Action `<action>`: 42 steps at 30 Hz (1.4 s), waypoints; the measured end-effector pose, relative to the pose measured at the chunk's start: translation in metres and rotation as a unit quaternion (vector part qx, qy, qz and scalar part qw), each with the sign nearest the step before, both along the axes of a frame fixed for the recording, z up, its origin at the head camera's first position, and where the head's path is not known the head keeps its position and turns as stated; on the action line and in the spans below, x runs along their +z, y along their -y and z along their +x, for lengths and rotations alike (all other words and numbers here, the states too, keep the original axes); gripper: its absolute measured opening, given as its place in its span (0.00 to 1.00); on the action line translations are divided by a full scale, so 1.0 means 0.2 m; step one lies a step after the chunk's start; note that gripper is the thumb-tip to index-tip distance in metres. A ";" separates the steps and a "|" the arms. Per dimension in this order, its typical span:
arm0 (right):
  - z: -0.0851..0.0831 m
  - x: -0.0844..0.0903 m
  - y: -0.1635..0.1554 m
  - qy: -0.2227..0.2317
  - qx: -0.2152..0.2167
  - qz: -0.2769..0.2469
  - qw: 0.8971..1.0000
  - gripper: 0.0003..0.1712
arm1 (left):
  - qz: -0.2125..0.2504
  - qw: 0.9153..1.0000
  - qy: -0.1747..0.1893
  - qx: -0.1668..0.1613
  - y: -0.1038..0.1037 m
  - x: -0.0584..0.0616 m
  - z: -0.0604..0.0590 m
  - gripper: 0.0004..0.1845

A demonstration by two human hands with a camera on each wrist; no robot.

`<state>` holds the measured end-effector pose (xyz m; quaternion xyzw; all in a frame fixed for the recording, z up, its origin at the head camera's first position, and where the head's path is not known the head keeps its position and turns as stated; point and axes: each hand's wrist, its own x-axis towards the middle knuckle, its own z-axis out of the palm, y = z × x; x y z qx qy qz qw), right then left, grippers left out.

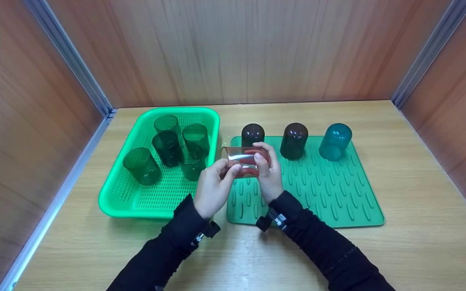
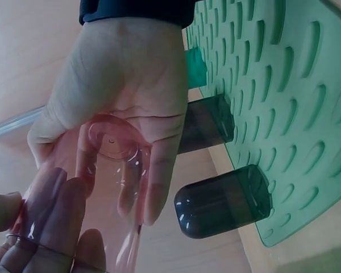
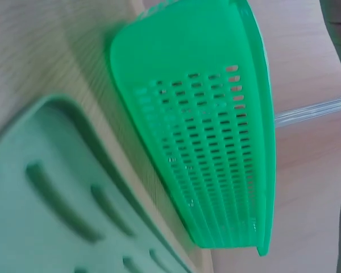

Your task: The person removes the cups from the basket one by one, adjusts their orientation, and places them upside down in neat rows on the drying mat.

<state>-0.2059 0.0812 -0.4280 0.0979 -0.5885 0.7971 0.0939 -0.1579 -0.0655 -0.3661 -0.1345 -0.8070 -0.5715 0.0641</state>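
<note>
Both hands hold a clear pinkish-red tumbler (image 1: pixel 239 155) on its side above the near-left part of the green mat. Its open rim points left and its base right. The left hand (image 1: pixel 212 190) grips the rim end, thumb along the near side. Around the base end curl the fingers of the right hand (image 1: pixel 271 178). In the left wrist view, the tumbler (image 2: pixel 111 216) shows fingers through its wall. Only dark finger edges enter the right wrist view, at its right side. Behind the hands, a dark tumbler (image 1: pixel 253 134) stands upside down, partly hidden by the right hand.
A green plastic basket (image 1: pixel 109 194) at left contains several green tumblers (image 1: pixel 142 165), one darker. On the green ridged mat (image 1: pixel 330 194), another dark tumbler (image 1: pixel 294 141) and a teal tumbler (image 1: pixel 335 141) stand upside down along the far edge. Wooden walls (image 1: pixel 249 52) enclose the table.
</note>
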 end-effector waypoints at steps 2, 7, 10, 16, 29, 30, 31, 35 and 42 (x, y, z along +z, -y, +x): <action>0.00 0.00 -0.03 -0.010 0.003 0.011 1.000 0.25 | -0.005 1.000 0.011 -0.002 -0.01 -0.01 0.01 0.11; -0.02 0.01 -0.11 -0.050 0.015 0.025 0.998 0.27 | -0.044 0.998 0.020 -0.032 0.00 -0.05 0.03 0.10; -0.04 0.04 -0.16 -0.074 0.013 0.051 0.996 0.26 | -0.092 0.994 0.006 -0.060 0.00 -0.08 0.05 0.16; -0.09 0.10 -0.25 -0.114 -0.015 0.126 0.985 0.24 | -0.311 0.945 -0.064 -0.076 -0.01 -0.16 0.10 0.34; -0.19 0.12 -0.27 -0.075 -0.108 0.315 0.940 0.26 | -0.488 0.863 -0.043 -0.127 -0.05 -0.38 0.15 0.47; -0.19 0.11 -0.27 -0.069 -0.109 0.336 0.933 0.26 | -0.492 0.860 -0.034 -0.134 -0.05 -0.40 0.15 0.48; -0.20 0.11 -0.26 -0.062 -0.109 0.358 0.925 0.26 | -0.496 0.856 -0.024 -0.141 -0.04 -0.41 0.15 0.49; -0.20 0.10 -0.23 -0.044 -0.094 0.444 0.890 0.29 | -0.513 0.844 0.006 -0.158 -0.03 -0.44 0.15 0.49; -0.20 0.07 -0.17 -0.084 -0.073 0.560 0.821 0.31 | -0.529 0.833 0.005 -0.161 -0.03 -0.44 0.15 0.46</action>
